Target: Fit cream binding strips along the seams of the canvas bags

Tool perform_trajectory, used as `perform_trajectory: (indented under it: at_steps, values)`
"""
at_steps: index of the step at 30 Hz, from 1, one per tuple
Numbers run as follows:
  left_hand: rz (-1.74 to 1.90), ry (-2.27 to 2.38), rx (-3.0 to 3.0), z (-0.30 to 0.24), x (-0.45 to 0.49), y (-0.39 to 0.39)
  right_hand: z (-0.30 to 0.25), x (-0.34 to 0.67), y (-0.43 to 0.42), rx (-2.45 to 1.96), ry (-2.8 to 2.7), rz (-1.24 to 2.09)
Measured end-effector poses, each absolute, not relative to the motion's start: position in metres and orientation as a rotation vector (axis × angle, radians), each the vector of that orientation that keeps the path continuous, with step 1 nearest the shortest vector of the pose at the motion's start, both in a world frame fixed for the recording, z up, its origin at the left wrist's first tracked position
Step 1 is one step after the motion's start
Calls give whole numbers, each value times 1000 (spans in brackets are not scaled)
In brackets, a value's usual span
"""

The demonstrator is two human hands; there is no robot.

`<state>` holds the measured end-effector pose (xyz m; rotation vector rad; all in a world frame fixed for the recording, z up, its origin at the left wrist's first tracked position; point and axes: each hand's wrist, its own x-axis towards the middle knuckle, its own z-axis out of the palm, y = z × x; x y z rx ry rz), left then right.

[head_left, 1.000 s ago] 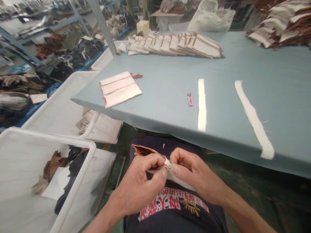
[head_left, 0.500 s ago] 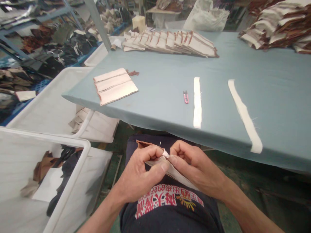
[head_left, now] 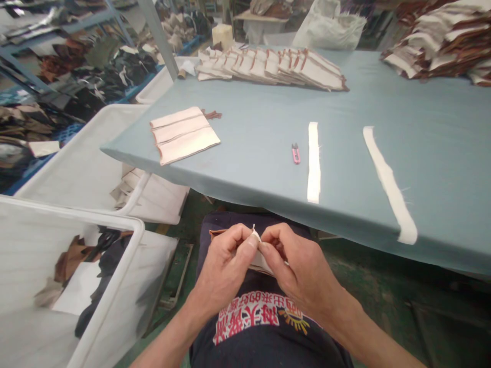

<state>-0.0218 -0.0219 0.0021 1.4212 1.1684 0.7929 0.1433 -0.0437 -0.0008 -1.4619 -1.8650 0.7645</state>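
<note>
Over my lap, my left hand [head_left: 226,260] is closed with thumb and forefinger pinching a pale fabric piece [head_left: 262,262] with a brown edge. Beside it, nearly touching, my right hand [head_left: 293,255] pinches the same piece. A small white tip sticks up between the fingertips; most of the piece is hidden behind both hands. On the blue-green table ahead lie pink thread snips [head_left: 295,153], a straight white fabric strip [head_left: 313,162] and a bent white strip [head_left: 390,184] with frayed threads.
A stack of cream panels [head_left: 186,134] lies at the table's left [head_left: 253,168]. Behind it stretches a row of overlapping cream pieces [head_left: 268,66]; a tall brown-and-cream pile [head_left: 441,41] stands at back right. White bins [head_left: 126,220] with scraps stand at my left.
Both hands have drawn closer together at the fabric, and my left thumb has moved up over the white tip. Less of the piece shows. The view has shifted slightly.
</note>
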Motion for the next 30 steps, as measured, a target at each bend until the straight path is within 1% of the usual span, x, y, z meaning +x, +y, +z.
perform_trajectory:
  at_steps: [2,7,10,12,17,21,24,27,30]
  values:
    - [842,1213,1357,-3,-19,-24,-2,140,-45,-1467,-1883,723]
    - [943,1269,1396,-8,-16,-28,-1,138,-43,-1608,-1801,773]
    - [995,1305,1419,-9,-12,-30,-2,137,-44,-1668,-1818,629]
    - [1022,1325,1327,-14,-7,-30,-5,136,-46,-1661,-1828,588]
    - [1038,1261,883,-29,0,-26,-12,135,-52,-1596,-1762,777]
    - [974,1218,1100,-28,-8,-27,-17,141,-57,-1545,-1701,962]
    - [998,1216,1302,-23,-17,-30,-21,141,-64,-1500,-1648,1066]
    - [1072,1218,1416,-19,-23,-31,-22,137,-71,-1519,-1676,1036]
    - [1046,1157,1503,-15,-25,-32,-18,135,-68,-1570,-1683,995]
